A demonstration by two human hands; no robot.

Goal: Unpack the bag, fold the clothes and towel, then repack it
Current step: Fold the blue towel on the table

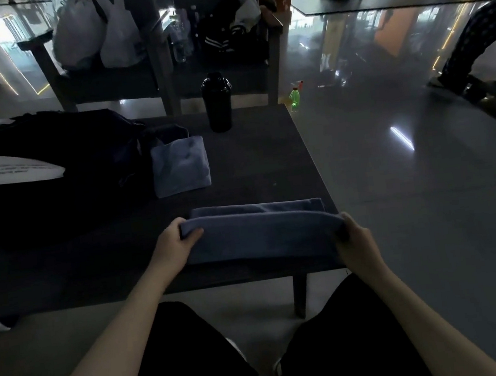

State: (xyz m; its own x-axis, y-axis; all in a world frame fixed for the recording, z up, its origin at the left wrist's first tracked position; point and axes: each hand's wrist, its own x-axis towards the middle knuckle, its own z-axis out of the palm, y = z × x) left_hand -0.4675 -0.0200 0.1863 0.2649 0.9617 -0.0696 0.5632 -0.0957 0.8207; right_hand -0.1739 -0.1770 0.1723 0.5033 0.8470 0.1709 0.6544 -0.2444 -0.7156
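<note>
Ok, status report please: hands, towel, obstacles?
Left hand and right hand grip towel ends, mid-fold. Folded cloth beside bag. Bottle far back, nothing blocking.

Blue towel [258, 239] folded lengthwise, nearest; dark bag [56, 194] left, folded cloth [181, 166] beside.

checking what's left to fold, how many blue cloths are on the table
2. One blue cloth is held at its ends by the left hand and right hand. The folded cloth lies farther back, against the dark bag. More may be hidden inside it.
</note>
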